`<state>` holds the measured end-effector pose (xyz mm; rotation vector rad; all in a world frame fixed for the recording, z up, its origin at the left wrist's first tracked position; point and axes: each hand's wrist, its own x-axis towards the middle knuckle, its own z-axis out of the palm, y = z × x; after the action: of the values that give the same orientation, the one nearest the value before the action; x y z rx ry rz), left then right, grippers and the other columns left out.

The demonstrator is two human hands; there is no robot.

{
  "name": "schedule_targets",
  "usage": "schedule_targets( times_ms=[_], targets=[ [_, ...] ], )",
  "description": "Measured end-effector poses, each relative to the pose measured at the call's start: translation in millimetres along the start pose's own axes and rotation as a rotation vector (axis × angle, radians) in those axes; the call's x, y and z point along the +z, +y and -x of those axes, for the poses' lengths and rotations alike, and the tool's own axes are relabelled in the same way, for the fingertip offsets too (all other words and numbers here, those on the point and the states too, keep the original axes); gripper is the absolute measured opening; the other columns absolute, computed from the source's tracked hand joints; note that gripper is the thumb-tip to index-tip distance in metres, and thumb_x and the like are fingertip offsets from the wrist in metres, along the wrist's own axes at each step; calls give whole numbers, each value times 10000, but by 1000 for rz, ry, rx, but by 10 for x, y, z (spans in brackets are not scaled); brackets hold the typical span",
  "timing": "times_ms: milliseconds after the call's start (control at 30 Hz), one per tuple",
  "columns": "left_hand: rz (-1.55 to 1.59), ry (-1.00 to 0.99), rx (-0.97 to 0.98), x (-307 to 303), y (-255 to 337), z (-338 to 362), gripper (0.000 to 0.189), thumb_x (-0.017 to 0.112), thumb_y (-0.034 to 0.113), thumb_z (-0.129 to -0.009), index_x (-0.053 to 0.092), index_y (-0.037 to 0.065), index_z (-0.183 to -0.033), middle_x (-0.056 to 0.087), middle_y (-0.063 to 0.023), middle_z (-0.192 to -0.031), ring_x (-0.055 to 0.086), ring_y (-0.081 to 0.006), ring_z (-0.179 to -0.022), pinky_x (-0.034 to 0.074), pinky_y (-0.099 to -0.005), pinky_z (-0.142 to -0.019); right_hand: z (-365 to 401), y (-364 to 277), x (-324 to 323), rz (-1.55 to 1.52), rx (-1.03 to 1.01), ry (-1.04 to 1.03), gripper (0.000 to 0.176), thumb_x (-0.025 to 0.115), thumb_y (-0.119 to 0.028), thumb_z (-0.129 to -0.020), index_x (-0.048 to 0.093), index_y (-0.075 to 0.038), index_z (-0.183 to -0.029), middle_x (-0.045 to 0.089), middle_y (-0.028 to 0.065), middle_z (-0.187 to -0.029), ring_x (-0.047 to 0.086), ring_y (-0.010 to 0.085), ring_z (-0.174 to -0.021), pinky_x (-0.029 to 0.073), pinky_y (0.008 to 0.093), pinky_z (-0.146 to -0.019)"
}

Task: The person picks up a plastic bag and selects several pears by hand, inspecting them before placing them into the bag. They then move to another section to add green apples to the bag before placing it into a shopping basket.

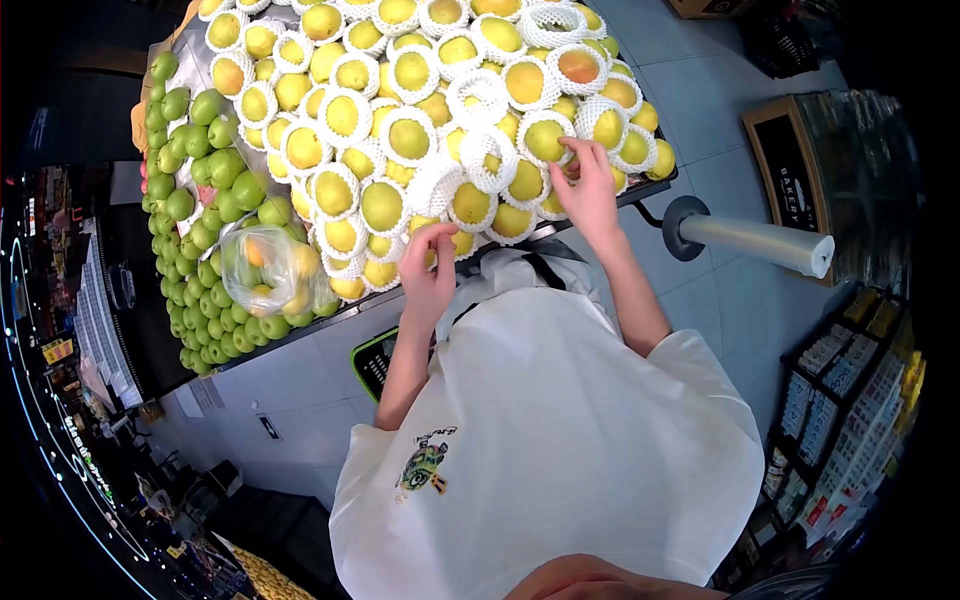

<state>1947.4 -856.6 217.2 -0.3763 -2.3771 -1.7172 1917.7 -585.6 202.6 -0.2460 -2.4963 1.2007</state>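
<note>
A display stand (640, 190) is piled with yellow pears (410, 135), most of them wrapped in white foam nets. My left hand (428, 272) reaches to the front edge of the pile with its fingers curled around a bare yellow pear (461, 243). Further right, my right hand (588, 192) lies on the pile with its fingers apart. Its fingertips touch the foam net of a netted pear (545, 140). My white T-shirt (560, 440) fills the lower middle of the view.
Green apples (205, 215) run down the left side of the stand. A clear plastic bag (268, 272) holding yellow fruit rests on them. A roll of plastic bags (760, 245) sticks out at the right, near a bakery sign (790, 185). A green-edged device (372, 362) sits below the stand.
</note>
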Motion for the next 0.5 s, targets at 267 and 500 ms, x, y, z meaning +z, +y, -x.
schedule_targets(
  times_ms=[267, 500],
  targets=[
    [-50, -138, -173, -76, -328, 673, 116, 599, -13, -978, 680, 27, -1051, 678, -81, -884, 609, -152, -711, 496, -276, -664, -5, 146, -107, -159, -81, -31, 293, 703, 10, -895, 667, -3, -1185, 668, 130, -1042, 696, 196, -823, 579, 309, -757],
    [-31, -145, -238, -134, -307, 760, 135, 599, -7, -970, 679, 22, -1074, 699, -109, -952, 657, -201, -768, 518, -298, -675, 36, 177, -121, -167, 0, -53, 261, 643, -26, -946, 685, -12, -1203, 719, 129, -1032, 716, 176, -832, 581, 310, -775]
  ],
)
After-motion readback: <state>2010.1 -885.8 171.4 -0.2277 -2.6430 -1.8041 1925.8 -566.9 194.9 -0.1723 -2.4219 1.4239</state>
